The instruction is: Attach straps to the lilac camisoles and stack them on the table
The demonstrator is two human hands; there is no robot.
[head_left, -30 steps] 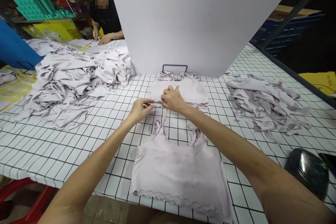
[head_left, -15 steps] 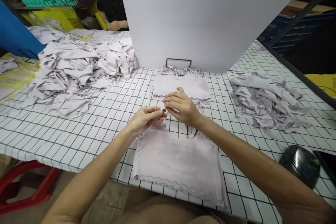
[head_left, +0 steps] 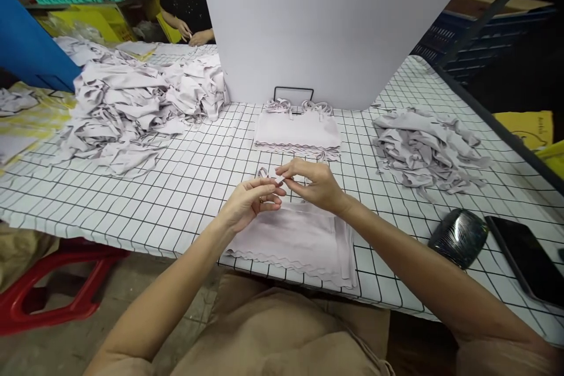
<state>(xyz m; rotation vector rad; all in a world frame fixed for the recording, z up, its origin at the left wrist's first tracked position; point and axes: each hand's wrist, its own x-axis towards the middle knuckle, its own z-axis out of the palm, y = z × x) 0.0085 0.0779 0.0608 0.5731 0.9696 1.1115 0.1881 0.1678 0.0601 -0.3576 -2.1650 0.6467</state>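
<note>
A pale pinkish-grey strappy top [head_left: 291, 241] with a wavy hem lies flat at the table's front edge, directly below my hands. Above its upper edge, my left hand [head_left: 253, 200] is closed, thumb and fingertips pinching a thin strap. Close against it, my right hand [head_left: 315, 182] pinches the same narrow strip between thumb and forefinger. Fingers hide most of the strap. Farther back, a neat stack of matching tops [head_left: 297, 129] lies with coiled straps at its far edge.
Loose pale garments [head_left: 132, 100] are heaped at left, with a smaller heap [head_left: 427, 147] at right. A dark ridged object [head_left: 458, 238] and a phone [head_left: 526, 255] lie at right. A grey upright panel [head_left: 308, 29] stands behind. A co-worker [head_left: 187, 12] sits beyond; a red stool [head_left: 61, 288] is below.
My view has shifted, showing more of my lap and the phone. My right hand's raised fingers have come down into a tighter pinch; the hands remain close together over the top.
</note>
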